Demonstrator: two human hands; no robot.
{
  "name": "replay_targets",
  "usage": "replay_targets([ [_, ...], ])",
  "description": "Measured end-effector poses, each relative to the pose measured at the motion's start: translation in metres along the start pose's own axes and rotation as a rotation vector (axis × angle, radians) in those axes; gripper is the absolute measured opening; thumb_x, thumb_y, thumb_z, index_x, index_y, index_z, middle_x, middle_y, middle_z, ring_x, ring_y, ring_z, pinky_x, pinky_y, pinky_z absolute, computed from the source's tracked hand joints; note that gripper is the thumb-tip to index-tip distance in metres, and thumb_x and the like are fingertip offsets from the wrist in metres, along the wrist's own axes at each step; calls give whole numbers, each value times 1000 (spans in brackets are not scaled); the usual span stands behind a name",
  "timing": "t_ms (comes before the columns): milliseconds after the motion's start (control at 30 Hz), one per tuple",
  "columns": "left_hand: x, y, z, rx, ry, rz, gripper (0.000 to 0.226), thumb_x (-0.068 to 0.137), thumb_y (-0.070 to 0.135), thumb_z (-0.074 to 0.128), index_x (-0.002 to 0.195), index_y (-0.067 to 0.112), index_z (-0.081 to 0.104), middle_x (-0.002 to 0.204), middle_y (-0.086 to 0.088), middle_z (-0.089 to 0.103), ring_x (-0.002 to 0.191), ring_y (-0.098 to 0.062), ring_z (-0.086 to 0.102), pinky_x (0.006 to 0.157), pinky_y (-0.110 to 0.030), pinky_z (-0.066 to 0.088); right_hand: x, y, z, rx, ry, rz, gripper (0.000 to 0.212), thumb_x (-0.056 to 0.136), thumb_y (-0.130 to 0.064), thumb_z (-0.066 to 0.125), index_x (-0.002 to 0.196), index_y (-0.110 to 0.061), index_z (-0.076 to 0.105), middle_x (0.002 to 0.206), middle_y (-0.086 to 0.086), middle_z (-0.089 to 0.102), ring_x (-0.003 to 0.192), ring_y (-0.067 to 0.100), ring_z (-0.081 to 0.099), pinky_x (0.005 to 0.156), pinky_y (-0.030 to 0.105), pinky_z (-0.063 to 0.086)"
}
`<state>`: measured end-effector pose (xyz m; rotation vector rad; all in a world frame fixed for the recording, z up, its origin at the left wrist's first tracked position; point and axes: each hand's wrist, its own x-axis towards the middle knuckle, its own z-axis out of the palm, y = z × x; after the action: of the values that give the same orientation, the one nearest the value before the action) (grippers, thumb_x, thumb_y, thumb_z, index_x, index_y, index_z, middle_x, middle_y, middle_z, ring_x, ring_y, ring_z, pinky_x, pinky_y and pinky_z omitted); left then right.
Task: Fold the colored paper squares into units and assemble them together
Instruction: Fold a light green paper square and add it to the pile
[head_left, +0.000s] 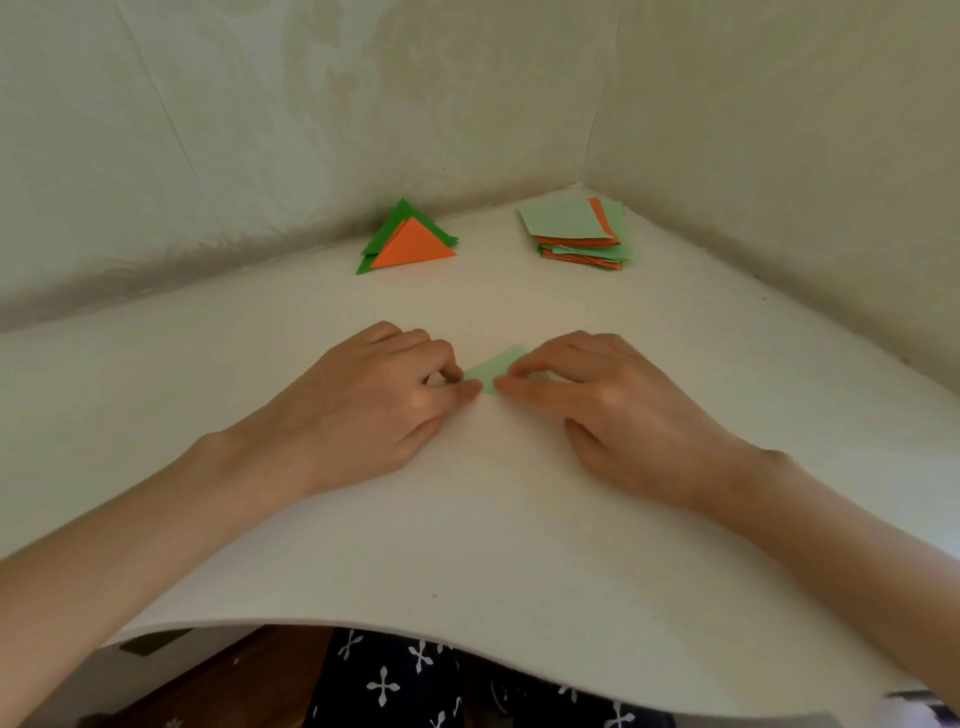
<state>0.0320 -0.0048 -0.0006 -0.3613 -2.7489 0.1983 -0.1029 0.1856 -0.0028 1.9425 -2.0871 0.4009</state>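
A small pale green paper piece (493, 370) lies flat on the white table (467, 519) in the middle. My left hand (374, 400) presses its left end with fingertips curled down. My right hand (608, 400) pinches its right end, and most of the paper is hidden under the fingers. At the back right sits a stack of pale green and orange paper squares (576, 234). Folded triangular units (408, 240), orange on top of green, lie at the back centre-left.
The table sits in a corner, with pale walls (260, 130) at the back and on the right. Its front edge (467, 631) curves close to my body, above dark patterned fabric on my lap (415, 680).
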Motion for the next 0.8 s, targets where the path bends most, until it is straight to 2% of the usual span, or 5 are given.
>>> replay_targets([
  [233, -16, -25, -14, 101, -19, 5, 41, 85, 21, 35, 99, 19, 74, 91, 0, 67, 83, -23, 54, 73, -34, 30, 3, -2, 5, -1, 0, 21, 51, 79, -6, 30, 109, -12, 70, 106, 9, 67, 84, 30, 64, 74, 38, 50],
  [367, -12, -11, -7, -20, -12, -65, 42, 81, 21, 37, 107, 18, 71, 104, 1, 65, 90, -18, 47, 76, -33, 30, 11, -2, 3, 52, -24, 38, 56, 74, -7, 26, 107, -14, 70, 99, 6, 66, 78, 28, 61, 71, 36, 46],
  [533, -9, -5, 2, -118, 5, -98, 43, 80, 20, 37, 104, 18, 72, 99, 3, 67, 90, -16, 46, 76, -31, 28, 23, 0, 10, -23, -87, 67, 68, 71, -5, 21, 122, -24, 63, 96, 4, 56, 80, 24, 51, 67, 30, 33],
  [667, -9, -3, 2, -138, 26, -112, 45, 78, 19, 36, 103, 16, 73, 95, 4, 67, 88, -15, 45, 76, -28, 27, 22, 12, 4, -153, -43, 144, 61, 74, -12, 23, 111, -24, 70, 90, 5, 57, 78, 29, 52, 67, 33, 36],
  [800, -10, 0, 2, -187, 39, -138, 45, 76, 19, 36, 102, 15, 73, 93, 5, 66, 87, -13, 44, 76, -26, 28, 24, 20, -3, -91, -48, 290, 51, 86, -28, 26, 110, -23, 70, 110, 5, 59, 94, 31, 50, 78, 37, 37],
])
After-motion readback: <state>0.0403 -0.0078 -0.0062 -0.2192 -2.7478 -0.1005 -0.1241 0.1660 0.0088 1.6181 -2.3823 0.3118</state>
